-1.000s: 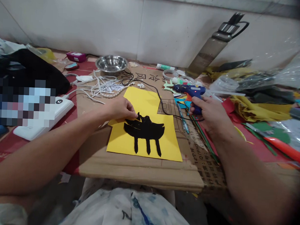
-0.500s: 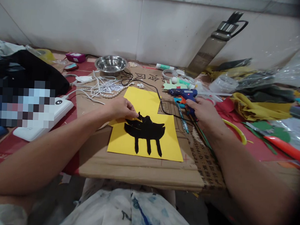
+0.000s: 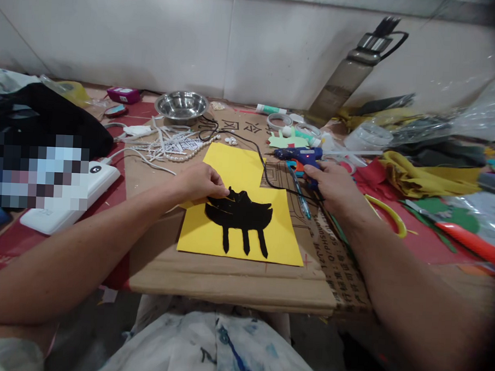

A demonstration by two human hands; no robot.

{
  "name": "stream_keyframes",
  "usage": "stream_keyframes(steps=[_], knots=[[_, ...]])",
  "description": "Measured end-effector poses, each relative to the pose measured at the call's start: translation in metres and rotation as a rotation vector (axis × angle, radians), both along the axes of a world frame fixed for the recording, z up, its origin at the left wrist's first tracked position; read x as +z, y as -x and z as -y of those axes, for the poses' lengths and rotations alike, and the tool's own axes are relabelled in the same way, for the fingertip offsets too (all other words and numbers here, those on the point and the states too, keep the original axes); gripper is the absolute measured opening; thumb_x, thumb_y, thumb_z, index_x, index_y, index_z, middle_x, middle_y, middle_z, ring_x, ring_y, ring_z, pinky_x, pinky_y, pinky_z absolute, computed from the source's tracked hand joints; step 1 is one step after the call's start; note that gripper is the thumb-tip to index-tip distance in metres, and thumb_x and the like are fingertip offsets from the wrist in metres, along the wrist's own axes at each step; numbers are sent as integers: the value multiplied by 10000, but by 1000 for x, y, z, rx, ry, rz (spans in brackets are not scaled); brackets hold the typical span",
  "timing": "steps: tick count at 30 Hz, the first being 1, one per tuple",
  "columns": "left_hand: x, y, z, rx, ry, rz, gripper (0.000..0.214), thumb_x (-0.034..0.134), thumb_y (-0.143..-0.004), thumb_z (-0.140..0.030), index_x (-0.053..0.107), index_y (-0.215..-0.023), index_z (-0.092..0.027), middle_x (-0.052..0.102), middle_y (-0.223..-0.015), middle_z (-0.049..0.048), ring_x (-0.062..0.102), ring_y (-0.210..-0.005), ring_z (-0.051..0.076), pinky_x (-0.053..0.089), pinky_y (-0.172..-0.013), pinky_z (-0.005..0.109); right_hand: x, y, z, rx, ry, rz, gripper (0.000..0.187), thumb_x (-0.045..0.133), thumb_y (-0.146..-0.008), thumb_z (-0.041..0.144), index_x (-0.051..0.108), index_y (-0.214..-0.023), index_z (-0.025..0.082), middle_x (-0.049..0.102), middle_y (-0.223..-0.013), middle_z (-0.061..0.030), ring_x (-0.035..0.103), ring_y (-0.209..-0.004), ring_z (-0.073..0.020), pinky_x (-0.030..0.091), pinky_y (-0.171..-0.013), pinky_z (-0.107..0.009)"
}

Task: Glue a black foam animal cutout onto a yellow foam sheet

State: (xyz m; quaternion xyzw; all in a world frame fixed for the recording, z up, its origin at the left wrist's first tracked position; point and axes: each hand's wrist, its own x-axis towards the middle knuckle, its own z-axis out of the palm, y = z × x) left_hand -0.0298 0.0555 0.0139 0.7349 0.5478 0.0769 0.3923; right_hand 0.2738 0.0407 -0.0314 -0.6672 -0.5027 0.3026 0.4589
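A yellow sheet [image 3: 284,242] lies on the cardboard in front of me, with another yellow piece [image 3: 232,162] behind it. On the sheet sits a black cut-out shape [image 3: 242,215] with a curved body and three pointed legs. My left hand [image 3: 204,182] is closed in a pinch on the upper left part of the black cut-out. Wrapped around the handle of a blue hot glue gun [image 3: 296,153] is my right hand [image 3: 335,184]. The gun points left, a clear glue stick trailing from its back. A teal pen [image 3: 302,196] lies just below it.
A steel bowl [image 3: 181,106], tangled white strings [image 3: 171,141] and a white power bank [image 3: 72,197] are at the left. A grey bottle [image 3: 342,75] leans at the back. Red-handled scissors [image 3: 470,242] and fabric scraps [image 3: 436,174] lie right. A black cord [image 3: 249,144] crosses the cardboard.
The left fingers have lowered the pinched black edge slightly towards the sheet. The glue gun in my right hand has shifted a little left and down.
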Motion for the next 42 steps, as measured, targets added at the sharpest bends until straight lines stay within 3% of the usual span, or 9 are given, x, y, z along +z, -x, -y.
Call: stream_keyframes(steps=[4,11,17,25,34,38,42], knots=[[-3,0,0,1,27,3,235,718,-672,-393,694,-714,-163,554,-506,-10,462,-444,98,343,-447,238,-1,1,0,-65,-3,33,144,647,-739,341,620,-741,199,588,-616,15,540,-553,-139,422,-482,-247],[-2,-2,0,-57,-72,-77,240,688,-685,-385,721,-747,-156,658,-625,30,556,-571,141,372,-536,256,0,3,0,-60,-11,26,140,657,-744,341,621,-746,207,602,-625,1,555,-563,-146,431,-489,-252],[-2,-2,-1,-78,-74,-85,244,669,-704,-395,716,-741,-159,630,-572,20,532,-540,133,342,-538,256,0,3,1,-60,-8,48,109,658,-743,318,630,-746,213,607,-642,-9,586,-617,-176,465,-513,-279],[-1,-9,2,-100,-182,-164,194,676,-711,-348,709,-756,-163,716,-769,50,611,-742,173,352,-632,269,-1,2,0,-63,-6,60,131,672,-745,337,651,-764,209,629,-663,-16,606,-640,-188,484,-533,-291],[-6,-9,5,-87,-236,-112,175,723,-702,-305,663,-781,-162,690,-741,20,595,-684,152,358,-596,254,-4,1,-3,-77,-25,57,154,688,-740,320,675,-827,195,644,-667,-14,624,-646,-205,496,-581,-311],[-11,-6,5,-112,-324,-46,191,743,-694,-299,699,-829,-172,690,-776,19,603,-712,157,394,-608,256,-1,3,-2,-81,0,61,170,685,-739,328,678,-836,189,647,-673,-15,617,-639,-197,483,-580,-310],[-14,-3,4,-136,-304,31,139,733,-709,-263,741,-812,-170,714,-787,32,632,-707,155,438,-624,259,-1,3,-1,-57,2,68,229,690,-741,376,681,-856,178,637,-655,-13,589,-619,-182,465,-562,-299]])
